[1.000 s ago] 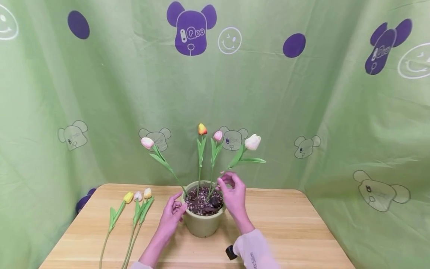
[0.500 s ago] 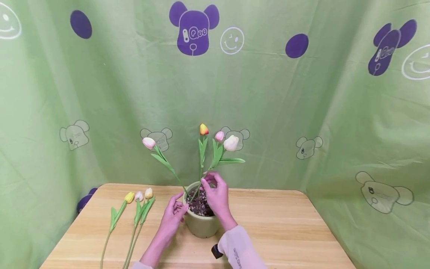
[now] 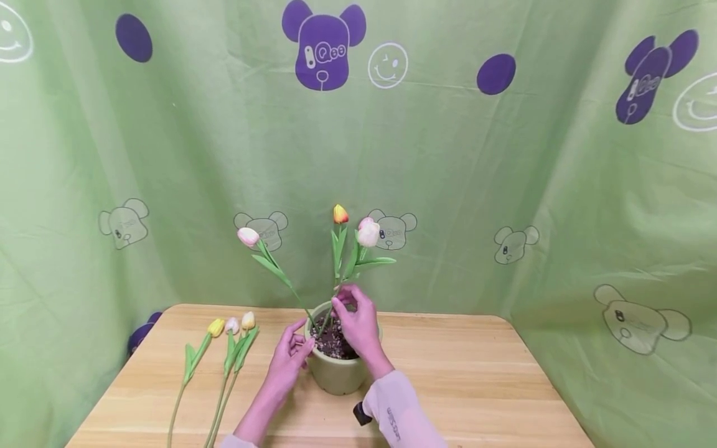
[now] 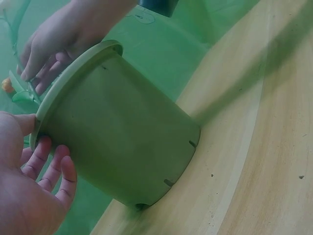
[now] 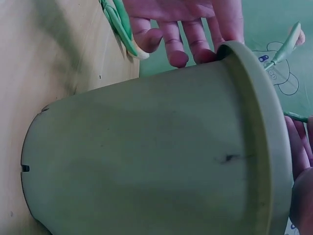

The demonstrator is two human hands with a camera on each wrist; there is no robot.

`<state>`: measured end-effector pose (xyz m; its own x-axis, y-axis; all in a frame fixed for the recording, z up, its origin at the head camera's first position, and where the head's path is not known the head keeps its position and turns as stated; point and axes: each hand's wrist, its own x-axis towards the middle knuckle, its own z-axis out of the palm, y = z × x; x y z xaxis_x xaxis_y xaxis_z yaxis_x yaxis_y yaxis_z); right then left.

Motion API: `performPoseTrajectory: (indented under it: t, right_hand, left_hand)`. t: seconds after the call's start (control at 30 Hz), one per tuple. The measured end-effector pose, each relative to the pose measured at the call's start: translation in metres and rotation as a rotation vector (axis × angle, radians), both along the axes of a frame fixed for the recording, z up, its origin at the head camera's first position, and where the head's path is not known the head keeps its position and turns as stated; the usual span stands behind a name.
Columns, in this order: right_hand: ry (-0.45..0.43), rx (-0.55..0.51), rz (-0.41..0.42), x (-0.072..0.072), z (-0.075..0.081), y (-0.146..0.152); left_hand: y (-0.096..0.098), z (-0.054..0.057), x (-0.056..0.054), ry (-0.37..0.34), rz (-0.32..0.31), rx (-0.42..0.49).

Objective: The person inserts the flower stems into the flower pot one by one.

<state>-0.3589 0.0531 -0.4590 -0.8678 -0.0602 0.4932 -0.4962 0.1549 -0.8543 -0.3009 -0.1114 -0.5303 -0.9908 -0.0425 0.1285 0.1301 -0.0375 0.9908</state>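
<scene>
An olive-green flowerpot [image 3: 338, 376] filled with dark soil stands on the table. My left hand [image 3: 288, 361] holds its left rim; in the left wrist view the thumb [image 4: 27, 122] lies at the rim and the fingers against the outer wall. Over the soil, my right hand [image 3: 360, 320] pinches the stem of a pale pinkish-white tulip [image 3: 368, 234], whose lower end reaches the soil near the left side. A yellow-orange tulip [image 3: 340, 214] stands upright in the pot, and a pink-white tulip [image 3: 248, 236] leans left. Another pink bloom is mostly hidden behind the held one.
On the wooden table [image 3: 465, 386], left of the pot, lie a yellow tulip [image 3: 216, 328], a pale lilac tulip [image 3: 232, 325] and a cream tulip [image 3: 248, 321]. A green printed curtain [image 3: 437, 155] hangs behind and at both sides.
My right hand has carried the pale tulip leftward, bringing its stem end from mid-pot to the left side of the soil. My left hand has stayed at the rim.
</scene>
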Motion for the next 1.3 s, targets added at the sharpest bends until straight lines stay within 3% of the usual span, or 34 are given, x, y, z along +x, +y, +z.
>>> performPoseTrajectory:
  t: [0.17,0.47,0.73,1.07,1.3]
  right_hand:
    - [-0.003,0.061,0.015,0.0,-0.0012,-0.0012]
    - [-0.052,0.061,0.017,-0.0026,-0.0056,0.0007]
    - [0.009,0.187,0.076,-0.0001,-0.0051,-0.0037]
    - [-0.018,0.229,0.073,-0.0039,-0.0073,-0.001]
    - [-0.045,0.324,0.089,-0.0051,-0.0063,-0.0019]
  left_hand:
    - [-0.0003,0.0006,0.0002,0.0,-0.004,0.009]
    - [-0.0013,0.0001,-0.0015,-0.011,-0.003,0.006]
    - [-0.0006,0.0023,0.0009,-0.004,-0.001,0.002]
    - [0.0006,-0.0011,0.0006,-0.011,-0.002,-0.016]
    - [0.0,-0.0011,-0.0015,-0.02,0.001,-0.013]
